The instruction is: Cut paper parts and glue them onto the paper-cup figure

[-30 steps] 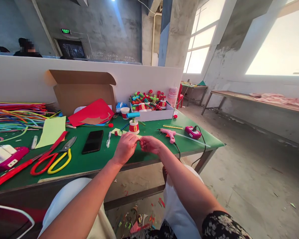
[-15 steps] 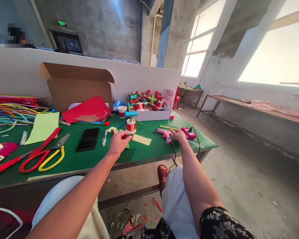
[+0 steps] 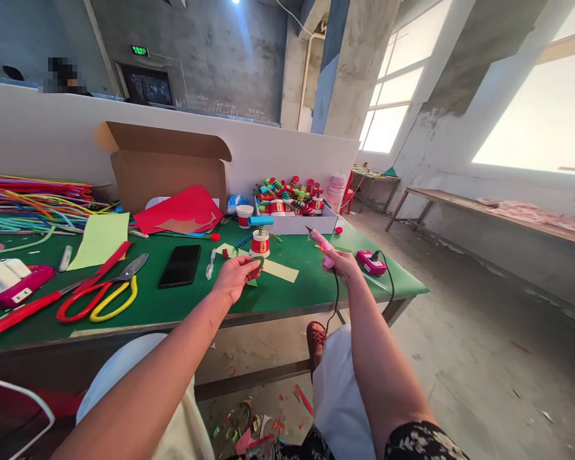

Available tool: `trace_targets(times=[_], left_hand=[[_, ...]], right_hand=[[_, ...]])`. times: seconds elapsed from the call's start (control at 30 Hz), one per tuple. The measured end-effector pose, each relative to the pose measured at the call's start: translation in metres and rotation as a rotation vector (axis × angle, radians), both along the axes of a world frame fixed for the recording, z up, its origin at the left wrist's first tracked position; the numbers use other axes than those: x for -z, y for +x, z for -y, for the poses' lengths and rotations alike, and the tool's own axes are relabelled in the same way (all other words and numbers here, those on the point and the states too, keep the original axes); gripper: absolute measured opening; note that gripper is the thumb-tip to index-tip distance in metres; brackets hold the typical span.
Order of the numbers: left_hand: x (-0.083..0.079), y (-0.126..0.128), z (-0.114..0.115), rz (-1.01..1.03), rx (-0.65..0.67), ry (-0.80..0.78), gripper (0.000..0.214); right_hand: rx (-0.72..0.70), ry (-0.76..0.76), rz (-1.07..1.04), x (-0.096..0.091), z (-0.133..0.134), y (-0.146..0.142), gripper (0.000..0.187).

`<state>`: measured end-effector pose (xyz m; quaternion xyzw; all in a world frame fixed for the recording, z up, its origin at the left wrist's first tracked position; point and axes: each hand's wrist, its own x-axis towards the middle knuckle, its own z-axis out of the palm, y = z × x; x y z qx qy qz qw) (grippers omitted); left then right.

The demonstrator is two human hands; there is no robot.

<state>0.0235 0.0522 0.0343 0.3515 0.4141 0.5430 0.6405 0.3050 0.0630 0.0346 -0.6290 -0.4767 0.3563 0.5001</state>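
My right hand (image 3: 340, 263) grips a pink hot glue gun (image 3: 322, 246), lifted off the green table (image 3: 287, 291) with its nozzle pointing up and left. Its black cord hangs down from my hand. My left hand (image 3: 234, 276) is closed on a small green paper piece (image 3: 257, 263) held just above the table. A red paper-cup figure (image 3: 259, 243) with spiral pipe cleaners and a blue roll on top stands just behind my left hand. A pale yellow paper strip (image 3: 278, 271) lies between my hands.
A white box (image 3: 297, 223) of finished figures sits at the back. A black phone (image 3: 179, 266), red and yellow scissors (image 3: 103, 301), an open cardboard box (image 3: 167, 163), pipe cleaners (image 3: 23, 211) and a pink device (image 3: 371, 262) are on the table. Scraps litter the floor.
My right hand left my left hand, reached right to the glue gun on the table, and has now lifted it. My left hand stays closed on the green piece.
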Motion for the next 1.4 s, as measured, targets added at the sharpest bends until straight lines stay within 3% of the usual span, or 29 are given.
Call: trace_targets(times=[0.17, 0.27, 0.37, 0.53, 0.63, 1.4], left_hand=[[-0.002, 0.0, 0.0, -0.002, -0.027, 0.015, 0.02], [-0.003, 0.0, -0.001, -0.027, -0.052, 0.027, 0.022], [-0.003, -0.003, -0.004, -0.044, -0.1, 0.037, 0.023], [-0.001, -0.009, -0.012, -0.087, -0.198, 0.052, 0.023], [0.001, -0.01, -0.016, -0.092, -0.223, 0.063, 0.024], [0.005, -0.006, -0.017, -0.227, -0.251, 0.113, 0.014]], right_hand=[[-0.237, -0.054, -0.609, -0.008, 0.002, -0.033, 0.027], [-0.313, -0.099, -0.756, -0.011, 0.007, -0.056, 0.029], [-0.321, -0.043, -0.664, -0.015, 0.016, -0.074, 0.026], [-0.429, 0.037, -0.299, -0.022, 0.03, -0.09, 0.049], [-0.458, 0.047, -0.186, -0.024, 0.033, -0.092, 0.057], [-0.495, 0.045, -0.027, -0.022, 0.035, -0.094, 0.059]])
